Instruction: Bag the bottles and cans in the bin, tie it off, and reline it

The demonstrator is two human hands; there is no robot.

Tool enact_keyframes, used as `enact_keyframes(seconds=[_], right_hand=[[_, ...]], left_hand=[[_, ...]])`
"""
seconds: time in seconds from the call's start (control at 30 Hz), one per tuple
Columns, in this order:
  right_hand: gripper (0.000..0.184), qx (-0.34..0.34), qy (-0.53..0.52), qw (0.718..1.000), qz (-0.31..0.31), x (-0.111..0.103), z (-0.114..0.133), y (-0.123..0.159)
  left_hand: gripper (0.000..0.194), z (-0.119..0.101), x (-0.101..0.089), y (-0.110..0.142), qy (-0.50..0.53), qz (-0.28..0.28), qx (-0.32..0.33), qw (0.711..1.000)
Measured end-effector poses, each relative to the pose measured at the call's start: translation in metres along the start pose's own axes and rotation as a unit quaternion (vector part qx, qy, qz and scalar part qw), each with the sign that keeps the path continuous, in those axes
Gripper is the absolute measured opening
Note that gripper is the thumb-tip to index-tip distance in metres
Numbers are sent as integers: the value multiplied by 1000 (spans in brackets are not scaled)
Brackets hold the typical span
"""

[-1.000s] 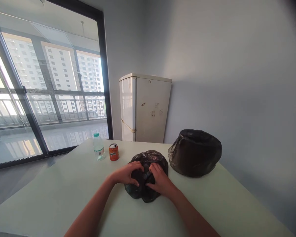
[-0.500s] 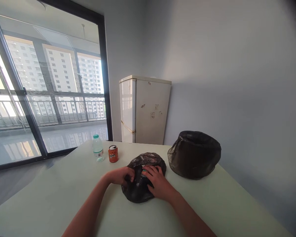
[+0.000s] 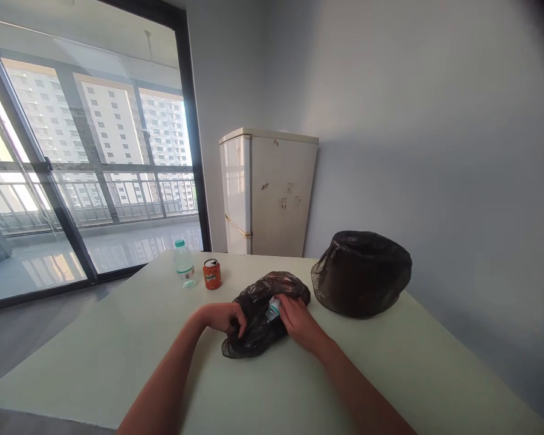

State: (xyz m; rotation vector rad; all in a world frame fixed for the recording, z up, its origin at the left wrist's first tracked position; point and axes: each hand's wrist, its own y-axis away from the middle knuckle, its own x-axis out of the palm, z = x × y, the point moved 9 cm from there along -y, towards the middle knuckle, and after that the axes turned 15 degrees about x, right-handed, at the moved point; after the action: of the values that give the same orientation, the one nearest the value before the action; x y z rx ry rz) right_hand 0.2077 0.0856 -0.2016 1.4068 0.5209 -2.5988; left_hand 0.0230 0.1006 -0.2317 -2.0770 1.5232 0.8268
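Note:
A crumpled black plastic bag (image 3: 258, 345) lies on the table in front of me, its mouth open. My left hand (image 3: 226, 317) is closed on the left edge of the bag, fingers curled down into the plastic. Inside the bag's mouth shows part of a clear plastic bottle (image 3: 273, 310) with a white and teal label. My right hand (image 3: 299, 323) reaches in from the right, with its fingers closed round the bottle's right end. The rest of that bottle is hidden by my fingers and the bag.
An upright clear bottle with a teal cap (image 3: 185, 266) and an orange soda can (image 3: 212, 275) stand at the back left of the pale table (image 3: 118, 356). On the right is a bin lined with black plastic (image 3: 362, 281). A white fridge (image 3: 281, 199) stands behind.
My right hand has shifted right and its fingers have closed round the bottle, which now shows more in the bag's mouth. The bag is pulled wider; my left hand keeps hold. The view has tilted slightly.

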Motion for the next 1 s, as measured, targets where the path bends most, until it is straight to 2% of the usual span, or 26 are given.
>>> enact_keyframes(seconds=[0.1,0.23,0.4,0.5,0.6,0.73,0.83,0.9,1.0], right_hand=[[67,21,36,999,-21,6,-15,-7],[81,-3,71,997,-14,9,-15,-5],[83,21,104,994,10,1,-13,-2],[69,41,116,992,8,-9,-18,-4],[59,43,66,997,-8,-25,-26,-7],[70,-4,-120,992,-37,-53,-38,-8],[70,14,-273,955,-114,-79,-57,-5],[66,34,-384,911,-147,-89,-69,-2],[54,67,-506,843,-172,-92,-79,0]], left_hand=[[36,-3,5,1,33,16,-7,999],[40,-8,3,1,20,11,-11,1000],[40,-4,1,3,14,7,-15,1000],[39,-1,-2,5,-5,-2,-24,1000],[35,-2,-8,7,-15,-10,-21,1000],[34,-2,-14,11,-14,-25,-27,999],[33,-6,-16,12,-15,-32,-27,999],[32,-9,-16,12,-14,-35,-26,999],[30,-14,-15,9,-10,-34,-21,999]])
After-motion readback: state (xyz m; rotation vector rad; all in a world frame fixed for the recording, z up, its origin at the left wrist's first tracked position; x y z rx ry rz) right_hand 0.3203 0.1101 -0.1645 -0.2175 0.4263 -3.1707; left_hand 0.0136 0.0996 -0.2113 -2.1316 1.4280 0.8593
